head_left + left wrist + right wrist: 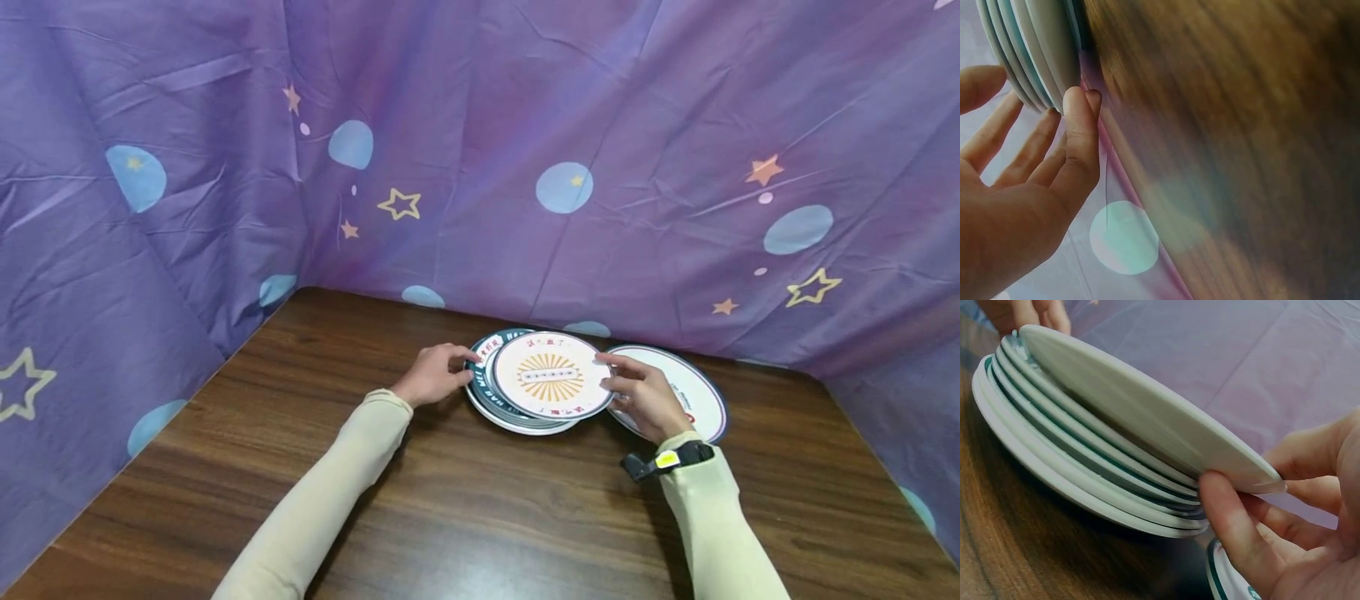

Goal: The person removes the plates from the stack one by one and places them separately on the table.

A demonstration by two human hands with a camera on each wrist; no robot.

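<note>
A stack of several round plates (480, 398) with dark green patterned rims sits on the table. Above it, a white plate (553, 358) with an orange sunburst and red characters is tilted, its right edge raised off the stack. My right hand (647, 402) pinches that raised edge between thumb and fingers. In the right wrist view, the underside of this white plate (1166, 419) shows, with a gap over the plates below. My left hand (435, 375) is at the stack's left side; in the left wrist view, its extended fingers (1079, 137) touch the plate rims.
A larger white plate (701, 392) with a blue rim and a small red mark lies right of the stack, partly behind my right hand. The brown wooden table (480, 517) meets a purple star-printed cloth (465, 150) at the back and sides.
</note>
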